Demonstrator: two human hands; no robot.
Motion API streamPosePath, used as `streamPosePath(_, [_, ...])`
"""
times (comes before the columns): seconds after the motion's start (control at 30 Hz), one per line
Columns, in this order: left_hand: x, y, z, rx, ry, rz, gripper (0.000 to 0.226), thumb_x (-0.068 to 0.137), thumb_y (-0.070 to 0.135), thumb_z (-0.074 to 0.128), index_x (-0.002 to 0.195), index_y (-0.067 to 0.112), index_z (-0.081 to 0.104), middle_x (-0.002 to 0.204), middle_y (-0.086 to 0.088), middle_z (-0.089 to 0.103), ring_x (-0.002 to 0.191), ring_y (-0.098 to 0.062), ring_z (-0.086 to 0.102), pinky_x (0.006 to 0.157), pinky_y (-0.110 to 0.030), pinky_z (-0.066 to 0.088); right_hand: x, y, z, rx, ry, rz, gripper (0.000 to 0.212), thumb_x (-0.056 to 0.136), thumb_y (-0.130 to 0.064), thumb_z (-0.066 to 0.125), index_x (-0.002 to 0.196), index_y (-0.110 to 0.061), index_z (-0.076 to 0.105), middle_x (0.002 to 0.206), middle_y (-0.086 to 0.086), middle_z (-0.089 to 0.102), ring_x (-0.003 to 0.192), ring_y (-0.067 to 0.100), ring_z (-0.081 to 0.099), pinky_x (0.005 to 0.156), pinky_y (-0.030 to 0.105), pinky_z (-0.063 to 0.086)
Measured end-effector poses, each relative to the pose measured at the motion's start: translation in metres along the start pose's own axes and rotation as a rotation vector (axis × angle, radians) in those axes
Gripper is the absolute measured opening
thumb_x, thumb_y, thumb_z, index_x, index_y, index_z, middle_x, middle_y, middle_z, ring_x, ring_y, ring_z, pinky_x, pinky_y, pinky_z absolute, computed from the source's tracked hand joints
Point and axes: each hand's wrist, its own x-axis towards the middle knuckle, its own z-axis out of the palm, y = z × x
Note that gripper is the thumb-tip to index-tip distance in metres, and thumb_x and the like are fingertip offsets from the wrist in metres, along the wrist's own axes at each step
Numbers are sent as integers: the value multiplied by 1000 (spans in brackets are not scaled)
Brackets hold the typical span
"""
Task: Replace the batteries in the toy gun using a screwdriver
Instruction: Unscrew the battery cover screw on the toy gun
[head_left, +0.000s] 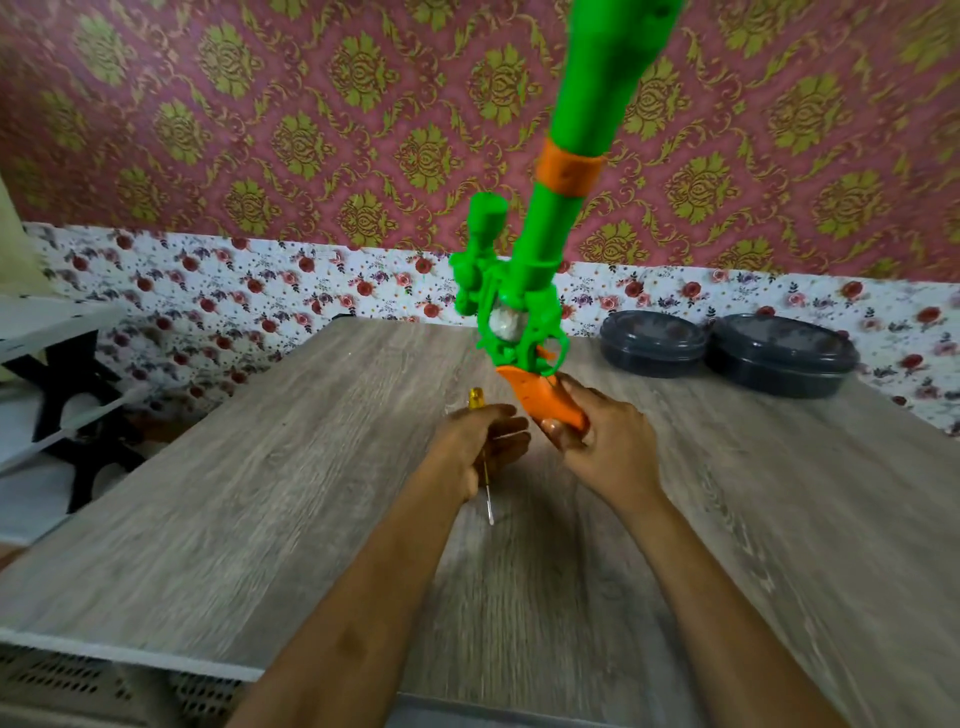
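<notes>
At the centre of the frame, the right hand (608, 441) grips the orange handle of the green plastic toy gun (550, 249), barrel pointing up; the left hand (478, 441) is closed around the yellow-handled screwdriver (483, 457) above the grey wooden table (260, 493).

Toy gun (540, 260) upright in right hand (602, 441), screwdriver (485, 467) in left hand (478, 441).

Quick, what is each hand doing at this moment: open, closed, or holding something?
Left hand: closed around the screwdriver, shaft pointing toward the person.
Right hand: closed on the orange grip of the toy gun, barrel pointing up.
</notes>
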Motion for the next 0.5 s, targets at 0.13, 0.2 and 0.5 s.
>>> streamPosePath(0.13, [-5, 3, -3, -3, 40, 41, 20, 97, 9, 43, 82, 9, 56, 64, -5, 66, 50, -14, 61, 37, -15, 47, -7, 12, -4, 259, -67, 195, 58, 74, -23, 65, 128, -7, 54, 121, 18, 63, 108, 32, 61, 94, 40, 47])
streamPosePath(0.2, [-8, 2, -2, 25, 63, 59, 19, 95, 12, 47, 77, 12, 55, 49, 1, 59, 34, -7, 50, 32, -10, 34, -15, 20, -5, 428, -103, 279, 50, 77, -6, 69, 124, 0, 56, 121, 18, 62, 108, 22, 61, 96, 35, 45])
streamPosePath(0.5, [-56, -19, -12, 230, 42, 758, 23, 97, 13, 38, 102, 25, 57, 75, -3, 47, 67, -12, 48, 63, -20, 43, -53, 7, -16, 918, -199, 428, 34, 86, 1, 58, 113, -20, 58, 97, -1, 63, 63, -14, 57, 71, 16, 50])
